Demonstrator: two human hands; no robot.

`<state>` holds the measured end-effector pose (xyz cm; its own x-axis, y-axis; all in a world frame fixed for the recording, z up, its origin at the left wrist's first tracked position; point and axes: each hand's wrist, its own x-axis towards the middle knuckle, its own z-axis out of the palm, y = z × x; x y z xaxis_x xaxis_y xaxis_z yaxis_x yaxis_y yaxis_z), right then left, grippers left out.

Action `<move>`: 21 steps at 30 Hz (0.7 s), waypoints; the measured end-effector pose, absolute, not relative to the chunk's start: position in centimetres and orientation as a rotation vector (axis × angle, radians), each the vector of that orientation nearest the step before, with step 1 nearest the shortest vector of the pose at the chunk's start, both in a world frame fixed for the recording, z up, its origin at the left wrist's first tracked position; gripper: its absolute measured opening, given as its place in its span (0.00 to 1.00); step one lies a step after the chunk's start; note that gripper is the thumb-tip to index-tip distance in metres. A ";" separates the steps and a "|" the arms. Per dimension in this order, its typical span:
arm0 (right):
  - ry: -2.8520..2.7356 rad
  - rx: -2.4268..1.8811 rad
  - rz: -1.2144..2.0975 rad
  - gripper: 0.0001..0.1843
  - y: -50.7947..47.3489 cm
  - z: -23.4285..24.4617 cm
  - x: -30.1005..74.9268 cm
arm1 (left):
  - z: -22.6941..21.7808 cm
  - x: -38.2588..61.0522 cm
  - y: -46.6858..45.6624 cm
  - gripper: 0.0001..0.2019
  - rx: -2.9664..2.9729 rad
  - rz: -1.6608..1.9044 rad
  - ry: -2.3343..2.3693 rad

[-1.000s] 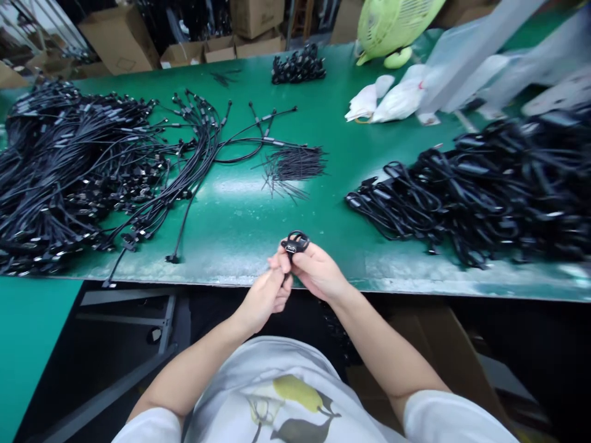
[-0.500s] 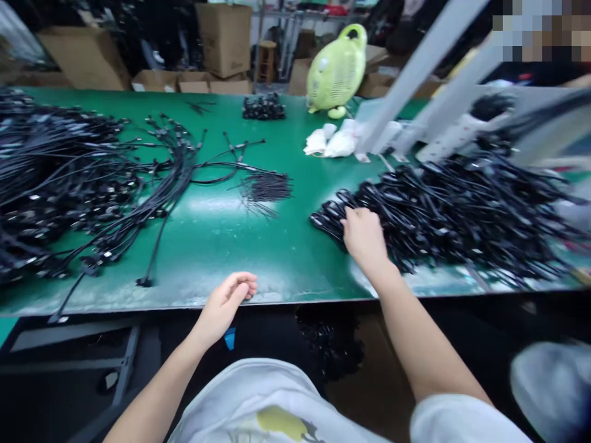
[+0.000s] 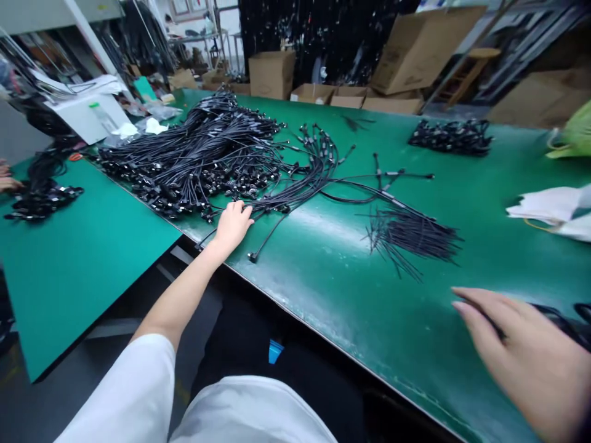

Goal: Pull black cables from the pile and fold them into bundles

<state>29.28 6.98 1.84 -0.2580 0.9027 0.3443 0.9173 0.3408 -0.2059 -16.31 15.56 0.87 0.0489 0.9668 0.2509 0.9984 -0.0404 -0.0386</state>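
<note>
My left hand (image 3: 233, 227) rests at the near edge of a large tangled pile of black cables (image 3: 198, 163), its fingertips on the loose strands. A single cable end with a small black plug (image 3: 252, 257) lies just right of that hand. My right hand (image 3: 521, 351) sits low at the right, spread flat with nothing gripped, beside a black cable (image 3: 566, 320) that is partly hidden behind it. Between my hands lies a bundle of thin black wire ends (image 3: 409, 237) on the green bench mat (image 3: 323, 295).
A small heap of black connectors (image 3: 450, 136) lies at the bench's far side, with white bags (image 3: 549, 206) and a green fan (image 3: 572, 138) at the right. Cardboard boxes (image 3: 272, 74) stand behind. At left, a co-worker's hand (image 3: 7, 183) is next to black cables (image 3: 44, 197) on a lower green table (image 3: 78, 264).
The view has swung left. A small black cable loop held in both hands earlier is gone from them. My right hand has left the right pile, and my left hand has reached the left pile.
</note>
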 end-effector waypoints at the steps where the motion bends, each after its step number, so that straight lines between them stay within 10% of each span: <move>1: -2.220 -1.574 -0.011 0.21 7.6 2.3 27.7 | 0.8 -16.4 16.5 0.13 -2.146 -0.145 -1.979; 15: -2.629 -1.141 0.113 0.18 22.0 3.5 8.1 | 2.5 -11.6 21.5 0.05 -2.525 -0.341 -1.856; 21: -2.564 -1.280 -0.030 0.12 29.6 4.5 6.0 | 8.5 -13.8 15.5 0.08 -3.327 -1.515 -2.157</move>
